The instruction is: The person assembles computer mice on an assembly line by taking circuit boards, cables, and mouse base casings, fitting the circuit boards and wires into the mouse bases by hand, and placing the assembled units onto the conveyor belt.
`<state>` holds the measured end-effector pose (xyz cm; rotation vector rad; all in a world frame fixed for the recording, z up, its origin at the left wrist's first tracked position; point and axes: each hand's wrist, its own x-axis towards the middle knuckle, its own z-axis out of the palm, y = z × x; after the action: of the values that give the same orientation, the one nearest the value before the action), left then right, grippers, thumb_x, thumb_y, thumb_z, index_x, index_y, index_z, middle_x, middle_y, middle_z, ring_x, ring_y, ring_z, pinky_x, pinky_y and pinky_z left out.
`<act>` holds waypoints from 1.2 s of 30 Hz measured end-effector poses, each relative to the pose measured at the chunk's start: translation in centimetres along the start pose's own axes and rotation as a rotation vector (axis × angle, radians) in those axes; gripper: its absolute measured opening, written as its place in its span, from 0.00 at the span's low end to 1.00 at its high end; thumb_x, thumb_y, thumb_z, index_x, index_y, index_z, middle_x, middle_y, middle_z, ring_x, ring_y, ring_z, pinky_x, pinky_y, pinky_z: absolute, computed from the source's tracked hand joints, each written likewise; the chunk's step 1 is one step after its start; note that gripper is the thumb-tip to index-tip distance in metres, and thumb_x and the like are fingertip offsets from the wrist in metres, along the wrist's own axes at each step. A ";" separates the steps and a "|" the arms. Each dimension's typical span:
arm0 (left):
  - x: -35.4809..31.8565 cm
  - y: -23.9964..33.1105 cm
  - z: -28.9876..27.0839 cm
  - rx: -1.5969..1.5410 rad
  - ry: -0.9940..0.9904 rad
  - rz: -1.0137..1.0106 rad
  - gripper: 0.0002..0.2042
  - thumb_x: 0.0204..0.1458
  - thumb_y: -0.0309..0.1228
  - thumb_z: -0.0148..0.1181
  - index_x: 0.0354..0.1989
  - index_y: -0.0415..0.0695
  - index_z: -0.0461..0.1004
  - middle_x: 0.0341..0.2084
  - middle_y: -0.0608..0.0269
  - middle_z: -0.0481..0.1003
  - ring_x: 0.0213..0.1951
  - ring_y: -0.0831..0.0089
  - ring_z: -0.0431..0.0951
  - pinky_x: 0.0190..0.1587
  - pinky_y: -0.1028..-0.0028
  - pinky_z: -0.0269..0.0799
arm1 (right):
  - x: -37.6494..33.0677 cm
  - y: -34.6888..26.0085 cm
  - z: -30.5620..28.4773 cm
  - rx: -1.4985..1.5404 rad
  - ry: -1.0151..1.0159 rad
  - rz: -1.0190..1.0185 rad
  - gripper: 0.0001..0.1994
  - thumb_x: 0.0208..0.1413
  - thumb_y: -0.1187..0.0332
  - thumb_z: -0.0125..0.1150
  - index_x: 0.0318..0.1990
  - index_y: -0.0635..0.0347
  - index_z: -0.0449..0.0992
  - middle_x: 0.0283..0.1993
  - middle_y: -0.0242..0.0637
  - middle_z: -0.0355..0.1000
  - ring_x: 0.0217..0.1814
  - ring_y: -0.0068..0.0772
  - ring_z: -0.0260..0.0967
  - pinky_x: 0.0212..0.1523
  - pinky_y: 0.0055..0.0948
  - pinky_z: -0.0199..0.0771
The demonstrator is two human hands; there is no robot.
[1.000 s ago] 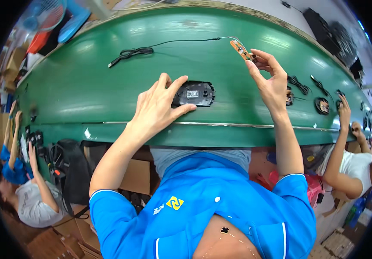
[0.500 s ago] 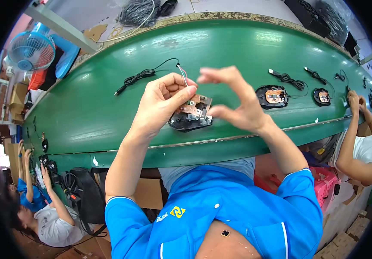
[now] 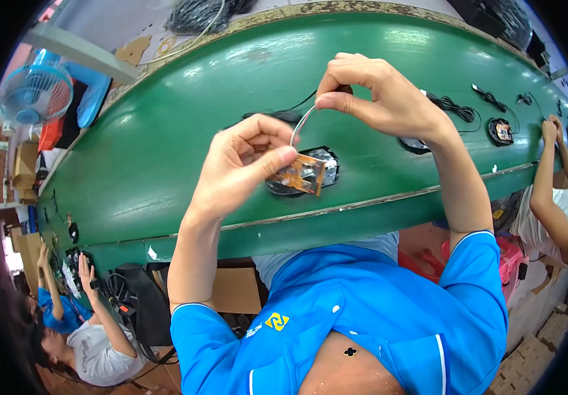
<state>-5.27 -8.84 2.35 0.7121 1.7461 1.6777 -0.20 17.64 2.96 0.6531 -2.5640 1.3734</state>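
Note:
My left hand (image 3: 244, 164) pinches a small brown circuit board (image 3: 303, 174) by its edge, between thumb and fingers. Thin coloured wires (image 3: 302, 125) rise from the board to a black cable, in an arc toward my right hand (image 3: 377, 92). That hand is closed, thumb against fingers, on the cable where the wires come out of its sheath. Below the board, an open black mouse base (image 3: 330, 157) lies on the green work surface (image 3: 165, 155), partly covered by the board and my left hand. The rest of the cable runs behind my left hand.
To the right lie another mouse base (image 3: 415, 145), half hidden by my right forearm, one with a board in it (image 3: 500, 131), and coiled cables (image 3: 456, 109). Co-workers sit at both ends; one's hands (image 3: 551, 128) work at far right. A blue fan (image 3: 35, 95) stands at left.
My right hand has gone from spread fingers beside the board to a grip on the cable, up and away from it. The cable has been drawn rightward; the board stays in my left hand.

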 end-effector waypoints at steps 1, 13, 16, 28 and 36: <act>0.1 0.0 0.5 -0.020 -0.040 0.008 0.07 0.58 0.20 0.66 0.44 0.38 0.81 0.34 0.60 0.81 0.34 0.80 0.79 0.39 0.82 0.75 | -0.4 0.1 0.4 -0.044 0.034 -0.012 0.07 0.65 0.68 0.63 0.38 0.61 0.83 0.32 0.32 0.73 0.36 0.27 0.63 0.39 0.27 0.65; 2.5 -1.6 -0.1 0.081 -0.220 0.192 0.03 0.57 0.19 0.65 0.38 0.38 0.81 0.42 0.53 0.78 0.35 0.73 0.78 0.42 0.77 0.77 | -4.6 0.7 2.6 0.096 0.141 0.122 0.04 0.63 0.72 0.65 0.38 0.61 0.84 0.30 0.32 0.70 0.34 0.26 0.60 0.37 0.28 0.64; 2.7 -2.9 -0.6 0.062 -0.245 0.233 0.01 0.58 0.20 0.64 0.37 0.37 0.81 0.45 0.51 0.77 0.36 0.71 0.78 0.43 0.75 0.78 | -4.8 1.2 3.1 0.221 0.150 0.182 0.03 0.62 0.73 0.65 0.38 0.61 0.84 0.31 0.32 0.71 0.35 0.25 0.61 0.37 0.28 0.65; 2.5 -4.3 -0.6 -0.189 -0.380 0.259 0.00 0.61 0.22 0.61 0.37 0.40 0.77 0.46 0.51 0.76 0.37 0.66 0.79 0.45 0.71 0.77 | -5.3 1.7 4.0 0.550 0.159 0.392 0.05 0.57 0.76 0.71 0.41 0.62 0.84 0.36 0.33 0.78 0.40 0.25 0.71 0.43 0.25 0.73; 2.4 -5.2 -0.3 -0.109 -0.240 0.185 0.02 0.61 0.21 0.60 0.39 0.41 0.76 0.44 0.52 0.76 0.40 0.66 0.78 0.45 0.72 0.75 | -6.2 1.8 4.3 0.371 0.205 0.370 0.04 0.57 0.74 0.71 0.38 0.60 0.84 0.36 0.30 0.78 0.40 0.26 0.70 0.45 0.26 0.71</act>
<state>-6.94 -7.57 -2.97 1.0051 1.4484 1.7143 4.82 16.87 -2.89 0.0668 -2.3638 1.9448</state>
